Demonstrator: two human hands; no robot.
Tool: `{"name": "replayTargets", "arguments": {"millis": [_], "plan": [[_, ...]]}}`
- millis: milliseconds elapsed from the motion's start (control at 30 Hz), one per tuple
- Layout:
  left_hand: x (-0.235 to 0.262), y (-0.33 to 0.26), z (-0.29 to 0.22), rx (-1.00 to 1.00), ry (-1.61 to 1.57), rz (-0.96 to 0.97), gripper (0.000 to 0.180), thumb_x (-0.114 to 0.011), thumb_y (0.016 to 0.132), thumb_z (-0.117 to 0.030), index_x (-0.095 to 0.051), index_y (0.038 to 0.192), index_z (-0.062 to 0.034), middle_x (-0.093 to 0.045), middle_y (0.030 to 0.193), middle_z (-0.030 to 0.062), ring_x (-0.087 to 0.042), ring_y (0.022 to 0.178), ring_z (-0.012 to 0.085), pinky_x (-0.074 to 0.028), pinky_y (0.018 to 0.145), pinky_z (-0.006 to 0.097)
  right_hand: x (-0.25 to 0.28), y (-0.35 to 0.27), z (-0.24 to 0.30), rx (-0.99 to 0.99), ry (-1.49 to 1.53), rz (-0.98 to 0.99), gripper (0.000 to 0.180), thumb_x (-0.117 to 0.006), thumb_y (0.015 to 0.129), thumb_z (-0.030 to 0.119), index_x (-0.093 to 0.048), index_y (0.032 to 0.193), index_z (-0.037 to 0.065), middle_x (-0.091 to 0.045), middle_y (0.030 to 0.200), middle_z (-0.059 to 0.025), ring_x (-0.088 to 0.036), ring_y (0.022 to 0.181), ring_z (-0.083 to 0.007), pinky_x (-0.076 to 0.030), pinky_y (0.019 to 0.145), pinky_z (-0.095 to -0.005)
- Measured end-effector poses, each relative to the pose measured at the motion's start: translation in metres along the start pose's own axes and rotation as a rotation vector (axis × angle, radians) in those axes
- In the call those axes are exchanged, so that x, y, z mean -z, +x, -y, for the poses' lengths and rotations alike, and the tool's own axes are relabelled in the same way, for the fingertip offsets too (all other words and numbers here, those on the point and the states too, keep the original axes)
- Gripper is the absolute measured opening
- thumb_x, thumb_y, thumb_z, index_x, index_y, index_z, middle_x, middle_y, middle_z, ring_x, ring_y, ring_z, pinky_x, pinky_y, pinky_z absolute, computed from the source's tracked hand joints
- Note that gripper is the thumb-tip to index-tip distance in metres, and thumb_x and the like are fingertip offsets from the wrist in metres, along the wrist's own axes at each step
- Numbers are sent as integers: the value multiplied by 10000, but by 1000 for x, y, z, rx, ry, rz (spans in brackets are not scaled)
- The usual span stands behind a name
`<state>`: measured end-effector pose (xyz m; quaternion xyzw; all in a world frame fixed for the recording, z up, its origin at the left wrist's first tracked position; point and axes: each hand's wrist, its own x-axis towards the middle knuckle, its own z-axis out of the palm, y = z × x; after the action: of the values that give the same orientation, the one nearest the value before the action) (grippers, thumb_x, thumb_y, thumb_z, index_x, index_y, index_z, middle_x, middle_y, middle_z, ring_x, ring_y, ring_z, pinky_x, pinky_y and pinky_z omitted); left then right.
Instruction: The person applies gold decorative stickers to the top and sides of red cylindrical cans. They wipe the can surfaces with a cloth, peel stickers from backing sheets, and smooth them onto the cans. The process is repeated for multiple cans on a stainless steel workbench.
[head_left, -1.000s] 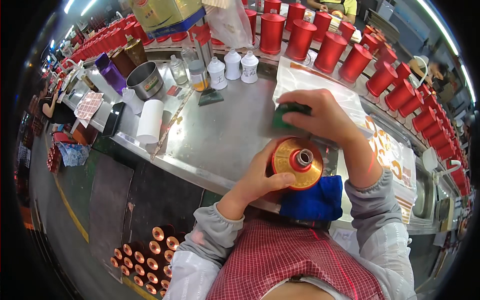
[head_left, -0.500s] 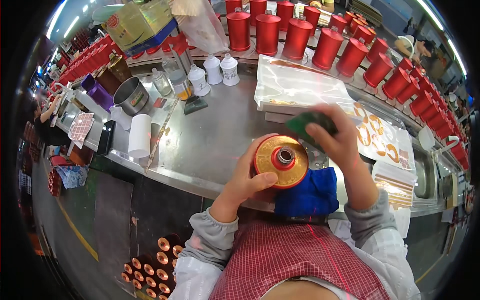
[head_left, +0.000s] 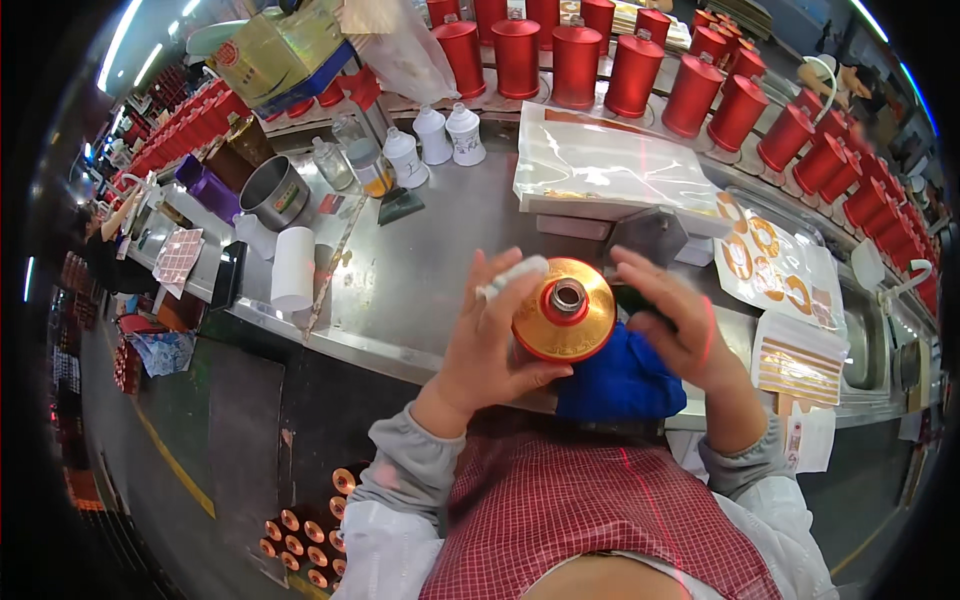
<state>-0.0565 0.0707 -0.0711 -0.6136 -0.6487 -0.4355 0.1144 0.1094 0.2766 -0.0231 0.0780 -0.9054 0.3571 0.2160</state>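
The left hand (head_left: 490,345) holds a red and gold bottle (head_left: 563,310) by its side, above a blue cloth (head_left: 620,385). The right hand (head_left: 675,325) is open just beside the bottle. Behind, red canisters (head_left: 575,65) stand in a row on the steel table (head_left: 420,270).

- Yellow-green carton (head_left: 272,50) on a blue box, far left of the bench.
- Clear plastic bag (head_left: 610,160) lying flat mid-bench.
- Sticker sheets (head_left: 775,265), white with orange rings, to the right.
- Striped label sheets (head_left: 800,365), near right edge.
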Motion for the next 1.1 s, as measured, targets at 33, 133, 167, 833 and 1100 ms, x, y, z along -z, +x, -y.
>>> {"name": "replayTargets", "arguments": {"millis": [33,133,167,833,1100], "plan": [[-6,-6,-6,-5,-12,-93,761,-770,768,-477,-434,1305,-54,-554,1296,191,-461,1264,418,-169,1145,585,-10,-3,3,-37,55,0,583,-697,836,95,-475,1371,22,-484,1395,-226,-501,1259,-380,-429,1025,-405],[-21,-24,-26,0,153,-225,569,-718,837,-381,-498,1278,-95,-574,1276,154,-486,1252,366,-179,1126,633,-24,-9,6,2,-8,-10,634,-735,808,143,-476,1374,23,-486,1401,-209,-484,1276,-367,-424,1024,-407],[-27,-26,-36,7,184,-283,409,-688,870,-275,-551,1220,-114,-599,1228,135,-511,1227,329,-180,1118,650,-25,-9,5,11,1,-14,636,-736,804,133,-476,1374,24,-487,1400,-207,-485,1275,-367,-423,1025,-407],[-28,-11,-3,371,-735,-48,1157,-906,623,-396,-222,1459,20,-420,1386,178,-458,1283,263,-364,1078,377,-4,79,-17,-283,-36,-172,211,-686,842,157,-623,958,-9,-647,783,-197,-642,710,-309,-501,667,-347],[-43,-18,-12,323,-455,-240,1071,-898,622,-335,-278,1412,38,-494,1298,202,-527,1189,327,-406,1018,417,-14,0,37,310,-220,-109,401,-722,564,74,-673,961,72,-569,822,-56,-491,653,-244,-392,628,-368]]}}
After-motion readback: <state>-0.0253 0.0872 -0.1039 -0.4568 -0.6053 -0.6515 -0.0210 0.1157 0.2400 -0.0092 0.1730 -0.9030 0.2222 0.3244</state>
